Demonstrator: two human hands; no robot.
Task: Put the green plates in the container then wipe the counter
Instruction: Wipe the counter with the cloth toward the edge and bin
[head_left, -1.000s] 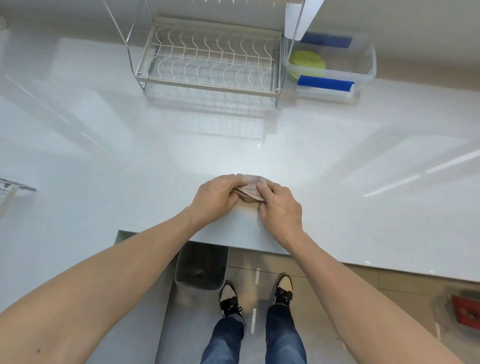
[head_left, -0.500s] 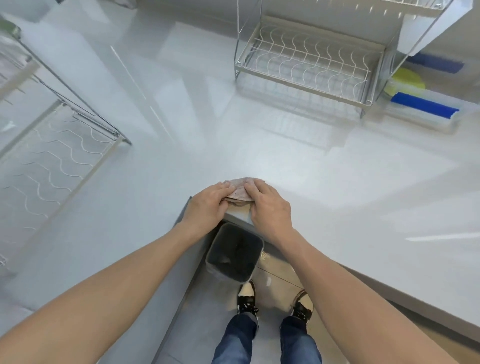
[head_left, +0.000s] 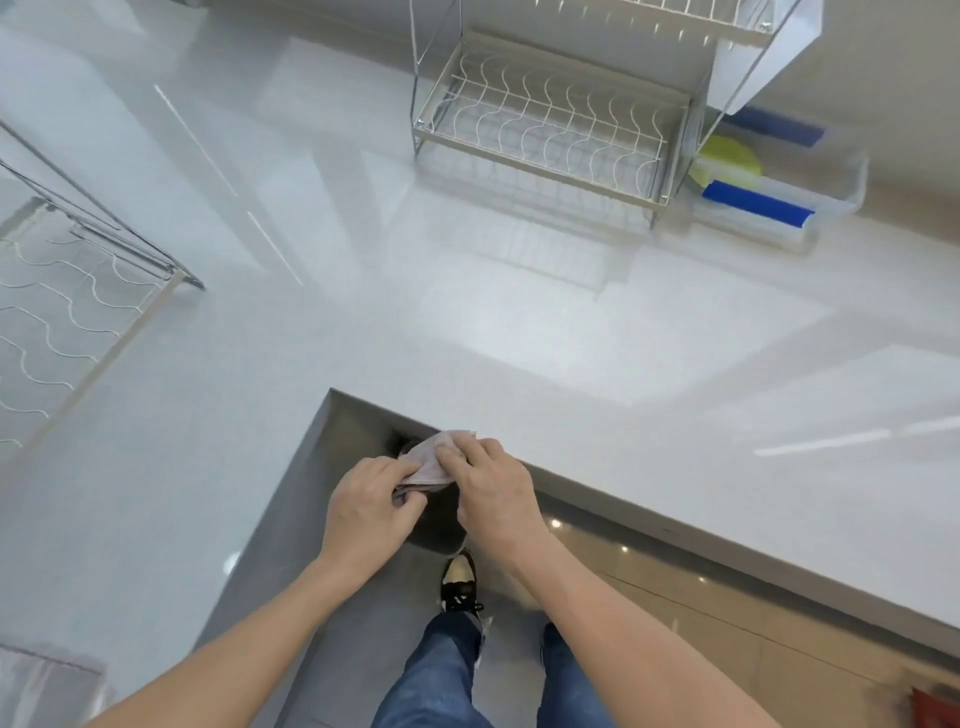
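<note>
Fingers (head_left: 451, 457) of both hands pinched a folded cloth (head_left: 431, 462), held off the counter (head_left: 519, 332) edge over a dark bin (head_left: 434, 535). Green plates (head_left: 727, 161) already lay in the container (head_left: 852, 192) beside the empty rack (head_left: 545, 124). Wiping looked finished or nearly so; perhaps only shaking out the cloth remained.
</note>
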